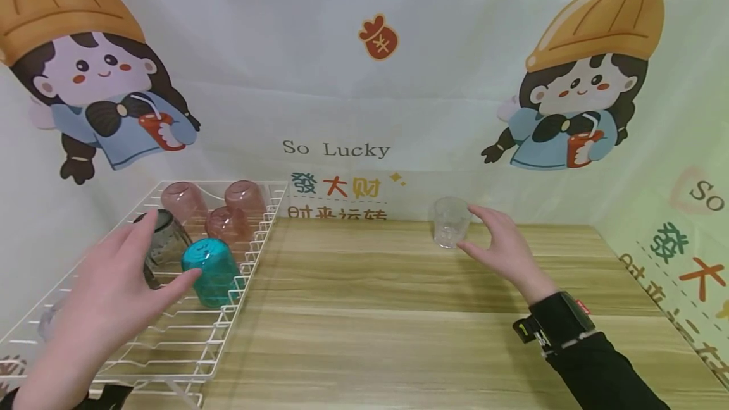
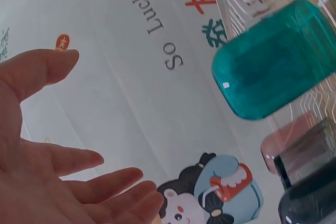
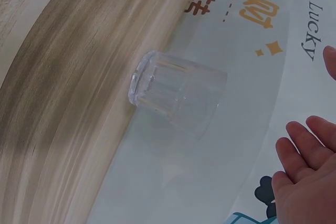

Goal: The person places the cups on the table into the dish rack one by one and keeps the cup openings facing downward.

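A clear glass (image 1: 451,223) stands upright on the wooden table near the back cloth. My right hand (image 1: 507,248) is beside it on the right, thumb and fingers spread. The right wrist view shows a gap between that hand and the clear tumbler (image 3: 178,93). Over the wire rack, my left hand (image 1: 111,296) hangs with its fingers apart, holding nothing. Nearest to it are a teal glass (image 1: 213,277), upside down on the rack, and a dark grey glass (image 1: 169,242) partly hidden by the fingers. In the left wrist view the teal glass (image 2: 273,61) is clear of the hand.
The white wire rack (image 1: 213,359) fills the table's left side. Several pink glasses, including one at the back (image 1: 182,201), sit upside down on it. A pale glass (image 1: 48,321) is mostly hidden behind my left hand. A printed cloth (image 1: 455,81) hangs behind the wooden table (image 1: 364,315).
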